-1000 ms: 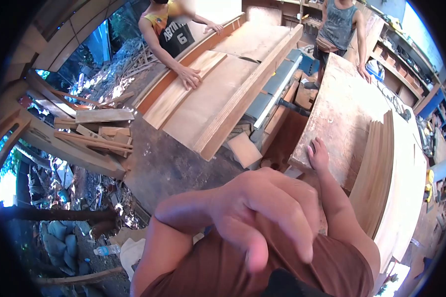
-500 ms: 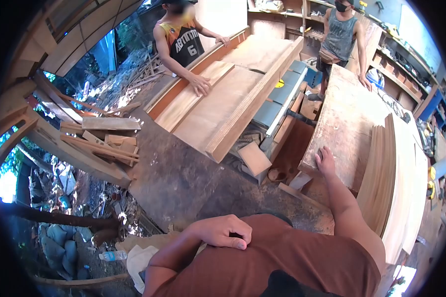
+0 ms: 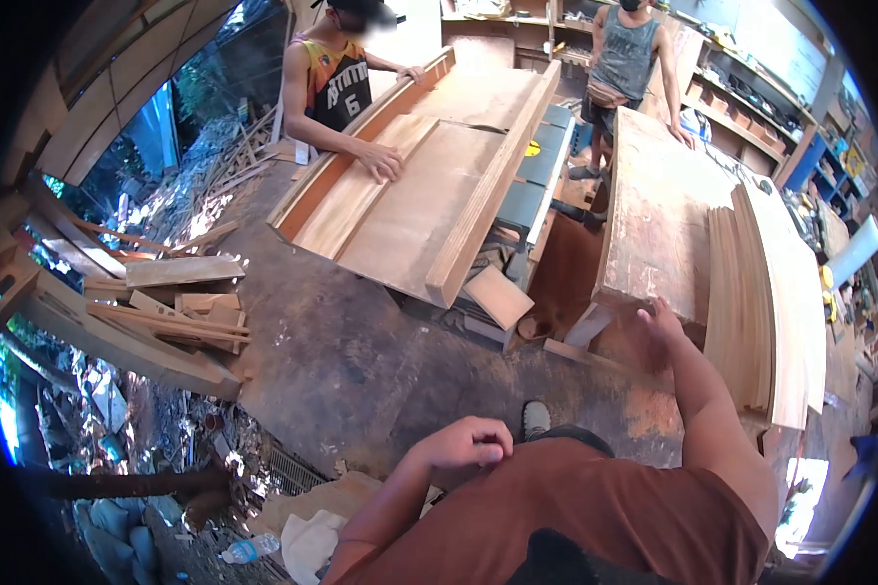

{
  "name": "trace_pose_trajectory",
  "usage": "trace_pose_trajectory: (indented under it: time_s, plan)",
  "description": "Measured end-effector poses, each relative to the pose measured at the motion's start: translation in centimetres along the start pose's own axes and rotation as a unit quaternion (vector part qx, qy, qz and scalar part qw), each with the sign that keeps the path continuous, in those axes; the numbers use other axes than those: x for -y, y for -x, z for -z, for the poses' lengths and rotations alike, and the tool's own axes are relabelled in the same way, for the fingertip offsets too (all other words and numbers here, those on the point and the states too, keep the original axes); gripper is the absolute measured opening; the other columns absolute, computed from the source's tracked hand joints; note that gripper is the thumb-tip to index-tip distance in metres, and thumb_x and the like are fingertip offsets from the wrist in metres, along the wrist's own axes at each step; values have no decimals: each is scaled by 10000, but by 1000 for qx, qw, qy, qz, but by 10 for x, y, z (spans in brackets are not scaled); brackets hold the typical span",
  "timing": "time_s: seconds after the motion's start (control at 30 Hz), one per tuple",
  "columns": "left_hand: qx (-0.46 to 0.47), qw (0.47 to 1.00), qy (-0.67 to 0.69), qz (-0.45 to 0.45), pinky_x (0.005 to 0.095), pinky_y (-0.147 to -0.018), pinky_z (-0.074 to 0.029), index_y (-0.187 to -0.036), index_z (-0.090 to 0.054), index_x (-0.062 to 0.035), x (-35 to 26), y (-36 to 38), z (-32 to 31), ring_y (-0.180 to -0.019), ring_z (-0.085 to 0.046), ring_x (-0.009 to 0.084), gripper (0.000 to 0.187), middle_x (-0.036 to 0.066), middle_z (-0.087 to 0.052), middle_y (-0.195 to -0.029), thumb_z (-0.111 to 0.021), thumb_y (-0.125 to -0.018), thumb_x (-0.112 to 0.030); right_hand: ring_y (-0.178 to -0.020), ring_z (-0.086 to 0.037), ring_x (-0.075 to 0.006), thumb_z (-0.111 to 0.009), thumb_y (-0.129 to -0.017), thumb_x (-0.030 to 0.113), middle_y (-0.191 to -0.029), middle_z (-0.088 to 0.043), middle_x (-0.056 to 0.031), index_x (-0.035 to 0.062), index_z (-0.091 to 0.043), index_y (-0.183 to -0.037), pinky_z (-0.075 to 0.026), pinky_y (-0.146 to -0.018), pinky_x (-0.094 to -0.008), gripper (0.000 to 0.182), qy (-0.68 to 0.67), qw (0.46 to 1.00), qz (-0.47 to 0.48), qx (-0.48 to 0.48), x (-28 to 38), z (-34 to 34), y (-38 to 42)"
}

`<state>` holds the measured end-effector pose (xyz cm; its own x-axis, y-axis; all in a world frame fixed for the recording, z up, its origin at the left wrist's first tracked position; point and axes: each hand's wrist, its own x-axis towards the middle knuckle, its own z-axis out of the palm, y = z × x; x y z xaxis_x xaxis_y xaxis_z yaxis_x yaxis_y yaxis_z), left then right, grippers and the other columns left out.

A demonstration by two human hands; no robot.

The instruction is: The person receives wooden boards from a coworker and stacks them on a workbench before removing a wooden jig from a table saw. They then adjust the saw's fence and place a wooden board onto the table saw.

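Note:
My left hand [image 3: 466,442] is held in front of my brown shirt [image 3: 595,507], fingers curled in and nothing visible in them. On the other side my right hand [image 3: 661,322] has its fingers apart, right by the near end of a worn wooden workbench [image 3: 654,224]. Beside that hand, a stack of long thin wooden boards [image 3: 737,312] lies along the bench's right side. Ahead stands a large plywood sled [image 3: 439,185] with raised rails, over a blue-grey table saw [image 3: 538,175].
A person [image 3: 337,97] across the sled rests a hand on a board [image 3: 380,185]; another person [image 3: 626,58] leans on the bench's far end. Wood offcuts [image 3: 185,302] are piled at left. A small wood block [image 3: 498,296] sits near the saw. A water bottle [image 3: 251,549] lies low left.
My right hand has come back from the bench top to its near edge. My view has shifted, and a shoe now shows below me. My left hand stays curled.

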<state>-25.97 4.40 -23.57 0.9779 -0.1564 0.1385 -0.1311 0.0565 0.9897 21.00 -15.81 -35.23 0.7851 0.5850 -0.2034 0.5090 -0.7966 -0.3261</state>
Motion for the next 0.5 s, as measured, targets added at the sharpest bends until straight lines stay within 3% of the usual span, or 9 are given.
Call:
trace_pose_trajectory:
  time_s: [0.07,0.1,0.17,0.23,0.3,0.33,0.4,0.43,0.5]
  plan:
    - [-78,984,91,134,265,-701,-445,-945,-611,-37,43,7,2,-791,-560,105,256,18,-610,-850,-595,-896,-288,-1315,-331,-355,-550,-862,468,-1420,-331,-221,79,-375,-1369,-304,-1070,-418,662,-17,1000,-3,19,-11,5,3]
    - [-74,984,93,135,265,-701,-445,-945,-611,-37,69,13,3,-791,-560,105,256,18,-610,-850,-595,-896,-288,-1315,-328,-359,-543,-864,481,-1415,-340,-225,70,-368,-1371,-307,-1069,-417,676,-21,1000,7,14,-20,2,0]
    - [-81,963,27,255,248,-680,-443,-957,-612,-46,123,28,8,-778,-548,77,225,-8,-602,-839,-615,-889,-261,-1311,-335,-345,-543,-863,486,-1425,-313,-232,51,-356,-1370,-319,-1058,-419,693,2,1000,-10,6,-14,7,4]
    - [-101,952,26,288,249,-657,-444,-939,-615,-46,170,49,5,-738,-546,77,233,-8,-604,-814,-620,-885,-272,-1308,-343,-331,-543,-862,491,-1436,-286,-240,32,-344,-1368,-332,-1048,-422,711,23,999,-23,-7,-16,8,-2]
    - [-124,939,30,320,250,-635,-445,-920,-619,-47,211,72,-4,-698,-544,76,241,-8,-605,-788,-625,-880,-284,-1240,-425,-357,-548,-863,490,-1346,-418,-250,10,-440,-1299,-361,-1019,-422,657,57,996,0,-71,-26,3,-16]
    - [-144,922,11,360,253,-612,-445,-889,-625,-47,228,88,-8,-660,-541,79,254,-5,-605,-757,-635,-869,-300,-1240,-425,-357,-548,-863,490,-1346,-418,-250,10,-440,-1299,-361,-1019,-422,657,55,996,2,-71,-29,7,-20]
    - [-167,900,-8,402,256,-588,-445,-859,-632,-47,256,113,-18,-621,-537,82,269,-1,-606,-726,-646,-857,-315,-1150,-509,-364,-561,-847,505,-1228,-523,-259,-25,-522,-1202,-409,-958,-429,639,11,997,-25,72,-22,22,-26]
    - [-186,878,-41,439,259,-575,-444,-826,-633,-48,268,125,-27,-603,-536,85,283,0,-604,-706,-656,-845,-330,-1150,-509,-364,-561,-847,505,-1228,-523,-259,-25,-522,-1202,-409,-958,-429,639,11,997,-22,76,-22,24,-23]
    - [-207,851,-74,477,262,-561,-443,-793,-634,-50,269,134,-39,-585,-536,88,299,0,-603,-687,-666,-832,-345,-1051,-569,-381,-578,-829,518,-1080,-605,-259,-43,-600,-1075,-445,-900,-430,613,102,993,24,59,-18,27,-18]
